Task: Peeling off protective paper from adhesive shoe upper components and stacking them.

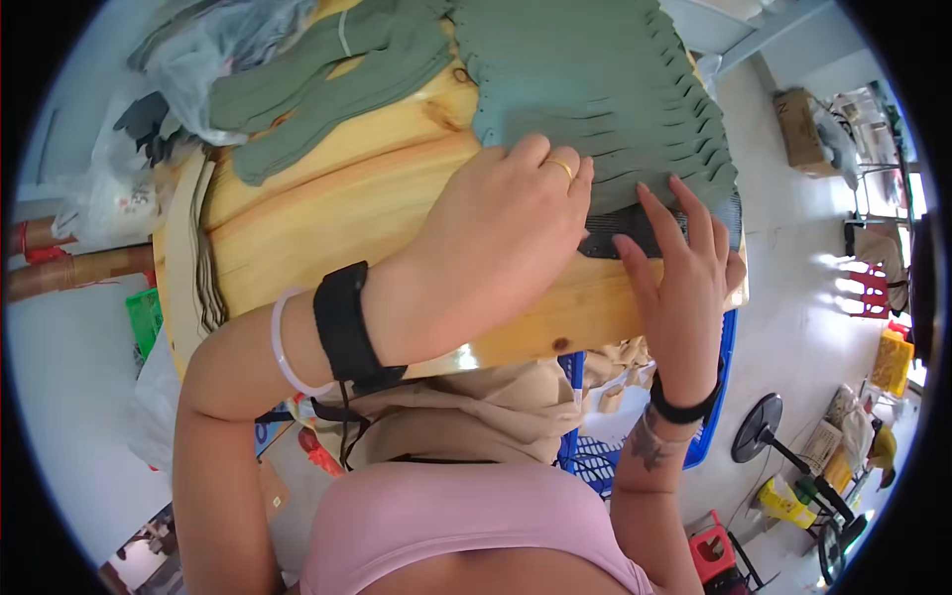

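Green fabric stack seemingly under fingers

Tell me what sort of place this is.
Probably a small sewing or garment workshop: a fanned stack of green fabric pieces lies on a wooden table, both hands rest at the stack's near edge, and a blue basket sits below.

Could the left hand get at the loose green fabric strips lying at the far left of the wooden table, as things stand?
Probably yes: the left hand rests on the green stack, and only bare wooden table lies between it and the strips.
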A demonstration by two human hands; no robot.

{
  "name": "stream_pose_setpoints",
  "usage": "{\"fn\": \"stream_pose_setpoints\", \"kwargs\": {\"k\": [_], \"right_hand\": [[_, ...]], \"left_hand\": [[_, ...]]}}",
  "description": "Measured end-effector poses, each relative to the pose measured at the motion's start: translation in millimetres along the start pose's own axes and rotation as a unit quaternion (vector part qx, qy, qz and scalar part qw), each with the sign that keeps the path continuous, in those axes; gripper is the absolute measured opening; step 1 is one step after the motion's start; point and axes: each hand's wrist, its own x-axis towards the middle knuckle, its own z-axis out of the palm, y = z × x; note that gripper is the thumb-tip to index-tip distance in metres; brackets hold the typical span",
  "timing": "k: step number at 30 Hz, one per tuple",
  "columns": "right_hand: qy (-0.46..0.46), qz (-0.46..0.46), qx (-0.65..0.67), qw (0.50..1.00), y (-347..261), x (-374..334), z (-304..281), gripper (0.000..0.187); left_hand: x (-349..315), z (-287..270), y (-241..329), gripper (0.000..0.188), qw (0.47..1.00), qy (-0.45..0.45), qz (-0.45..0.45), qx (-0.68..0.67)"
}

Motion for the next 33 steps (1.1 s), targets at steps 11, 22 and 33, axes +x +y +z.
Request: {"fn": "stream_pose_setpoints", "kwargs": {"k": [11, 22, 33], "right_hand": [[-0.073, 0.031, -0.033, 0.996, -2, 15, -8, 0.054], [-0.109, 0.020, -0.043, 0.993, 4, 18, -8, 0.057], [-0.111, 0.018, -0.027, 0.993, 4, 18, -10, 0.058]], "left_hand": [[32, 7, 2, 0.079, 0.999, -0.019, -0.026, -0.013], [36, 3, -10, 0.077, 0.993, -0.051, -0.035, -0.100], [11, 1, -9, 0.069, 0.988, -0.007, -0.060, -0.143]]}}
